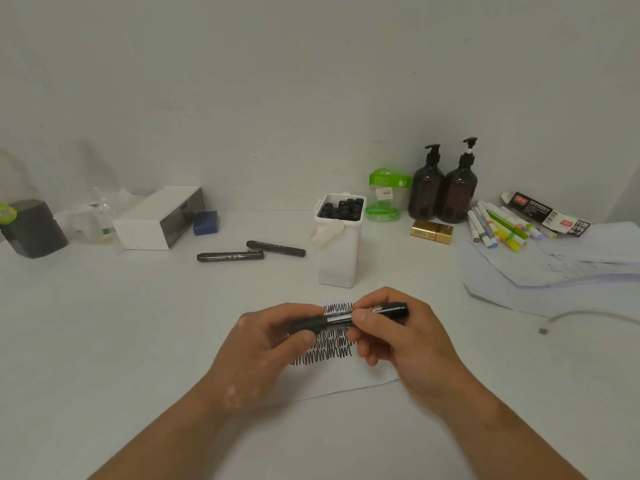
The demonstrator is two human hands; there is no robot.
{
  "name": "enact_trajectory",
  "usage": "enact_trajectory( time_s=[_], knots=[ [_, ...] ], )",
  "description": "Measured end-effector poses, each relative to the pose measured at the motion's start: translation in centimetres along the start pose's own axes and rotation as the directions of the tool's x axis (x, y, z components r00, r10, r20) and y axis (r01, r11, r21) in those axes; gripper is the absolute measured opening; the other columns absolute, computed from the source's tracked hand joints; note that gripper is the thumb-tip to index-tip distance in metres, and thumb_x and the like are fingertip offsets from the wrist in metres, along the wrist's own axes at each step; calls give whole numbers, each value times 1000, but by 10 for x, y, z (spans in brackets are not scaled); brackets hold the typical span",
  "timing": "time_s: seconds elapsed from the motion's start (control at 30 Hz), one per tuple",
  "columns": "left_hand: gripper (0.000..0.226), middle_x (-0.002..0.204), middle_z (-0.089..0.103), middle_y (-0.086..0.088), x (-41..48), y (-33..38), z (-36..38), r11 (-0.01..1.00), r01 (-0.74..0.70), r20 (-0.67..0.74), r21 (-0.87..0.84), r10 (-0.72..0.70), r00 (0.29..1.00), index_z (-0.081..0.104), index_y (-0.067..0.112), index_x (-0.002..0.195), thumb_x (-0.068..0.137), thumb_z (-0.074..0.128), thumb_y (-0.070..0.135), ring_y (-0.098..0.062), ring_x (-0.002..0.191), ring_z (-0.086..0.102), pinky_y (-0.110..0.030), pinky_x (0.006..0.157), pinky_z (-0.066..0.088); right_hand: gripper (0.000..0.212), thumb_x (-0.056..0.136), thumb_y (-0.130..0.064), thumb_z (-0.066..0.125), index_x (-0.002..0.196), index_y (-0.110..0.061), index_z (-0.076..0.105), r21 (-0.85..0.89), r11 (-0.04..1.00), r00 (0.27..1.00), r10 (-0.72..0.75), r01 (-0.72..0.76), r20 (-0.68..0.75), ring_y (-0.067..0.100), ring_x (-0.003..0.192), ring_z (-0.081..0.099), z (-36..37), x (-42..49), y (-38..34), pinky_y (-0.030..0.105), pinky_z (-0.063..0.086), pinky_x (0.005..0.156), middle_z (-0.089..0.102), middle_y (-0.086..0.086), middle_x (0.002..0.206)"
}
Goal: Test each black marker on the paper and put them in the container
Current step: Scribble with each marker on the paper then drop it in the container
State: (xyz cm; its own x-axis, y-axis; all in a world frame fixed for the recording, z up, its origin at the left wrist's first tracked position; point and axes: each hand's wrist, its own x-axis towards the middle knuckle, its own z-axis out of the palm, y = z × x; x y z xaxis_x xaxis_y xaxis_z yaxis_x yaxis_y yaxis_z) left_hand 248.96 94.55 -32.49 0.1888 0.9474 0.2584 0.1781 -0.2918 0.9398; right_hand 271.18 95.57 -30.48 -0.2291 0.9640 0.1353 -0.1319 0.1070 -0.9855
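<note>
A black marker (341, 319) lies level between both hands above the paper (353, 377), which carries rows of black scribbles. My left hand (266, 344) grips its left end and my right hand (394, 332) pinches its barrel near the right end. Behind them stands the tall white container (337, 258), holding several black markers upright. Two more black markers (230, 256) (276, 248) lie on the table to the container's left.
A white box (152, 221) and a blue block (205, 222) sit at the back left. Two brown pump bottles (441, 192), a green packet (386, 195), a gold box (432, 231), coloured markers (502, 230) and loose sheets (554, 271) fill the right.
</note>
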Motion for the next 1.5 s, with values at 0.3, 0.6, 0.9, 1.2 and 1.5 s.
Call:
enact_trajectory(
  time_s=[0.3,0.6,0.9,1.2,1.5],
  knots=[
    [38,64,52,-10,1,-1,13,927,107,-10,-361,-119,993,61,12,93,82,61,48,-24,58,42,-29,56,40,7,79,-30,72,79,-23,71,-200,979,999,-40,38,-4,17,48,45,14,-4,1,26,37,46,61,0,57],
    [31,55,32,-4,2,9,24,880,104,-96,-463,-167,981,48,1,83,90,53,32,-19,53,24,-34,54,20,8,76,-34,72,73,-28,67,-256,964,991,-99,74,-87,4,47,49,22,-3,0,18,39,50,61,-11,56],
    [33,71,58,-8,3,-1,4,924,21,-22,-382,-32,999,56,21,108,77,68,26,-25,66,51,-40,65,43,3,75,-26,64,77,-27,62,-159,987,998,-44,38,-34,14,54,45,27,-7,-8,24,36,50,60,1,63],
    [46,99,74,-4,2,0,4,962,-8,-66,-274,-11,998,70,16,111,83,75,52,-23,91,68,-39,78,50,10,77,-27,74,87,-24,74,-231,971,997,-39,52,59,11,72,68,27,-9,-1,26,55,73,78,-1,82],
    [19,85,74,1,-2,11,6,999,-41,-76,-36,38,996,73,31,98,84,66,41,-8,75,65,-14,67,49,28,71,-52,71,94,-35,72,-300,947,993,-117,113,4,13,66,65,17,-7,-5,29,51,62,71,-3,73]
  ],
)
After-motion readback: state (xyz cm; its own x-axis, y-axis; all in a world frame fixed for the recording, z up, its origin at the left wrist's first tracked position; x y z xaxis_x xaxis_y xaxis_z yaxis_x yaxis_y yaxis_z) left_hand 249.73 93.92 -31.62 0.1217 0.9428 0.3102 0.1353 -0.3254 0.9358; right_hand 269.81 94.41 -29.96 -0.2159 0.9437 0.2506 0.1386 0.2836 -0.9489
